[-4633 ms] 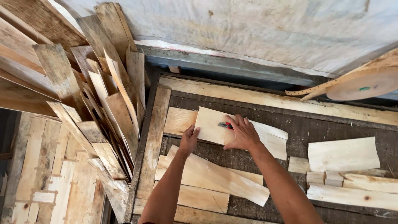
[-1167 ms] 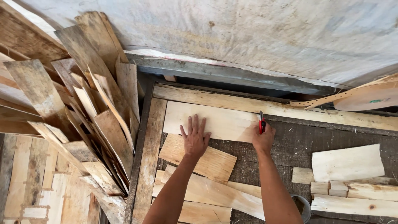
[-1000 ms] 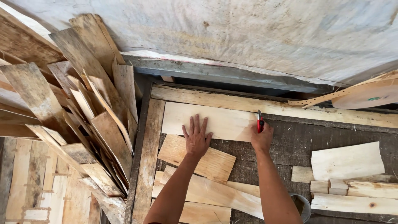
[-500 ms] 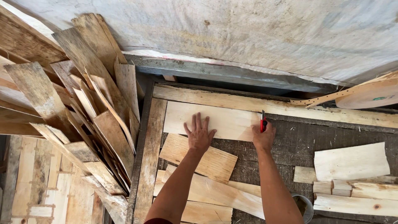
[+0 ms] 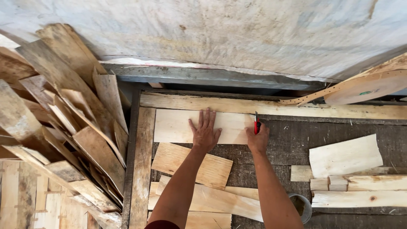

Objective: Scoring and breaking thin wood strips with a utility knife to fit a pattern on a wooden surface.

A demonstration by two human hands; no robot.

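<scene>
My left hand (image 5: 205, 131) lies flat, fingers spread, on a pale rectangular veneer sheet (image 5: 176, 126) that sits in the far left corner of a dark work surface. My right hand (image 5: 257, 138) grips a red utility knife (image 5: 256, 124) held upright at the sheet's right edge, its tip close to the long wooden batten (image 5: 203, 103) along the far side. A second batten (image 5: 143, 161) runs down the left side, forming a corner with the first.
More veneer pieces (image 5: 193, 163) lie near my forearms, and others (image 5: 344, 156) are stacked at the right. A heap of rough wood offcuts (image 5: 63, 127) leans at the left. A roll of tape (image 5: 364, 87) rests at the far right, a small round container (image 5: 302, 208) by my right arm.
Over the earlier frames the veneer sheet was shifted from a tilted spot into the frame's far left corner. In the last second both hands stay put, knife at the sheet's right edge.
</scene>
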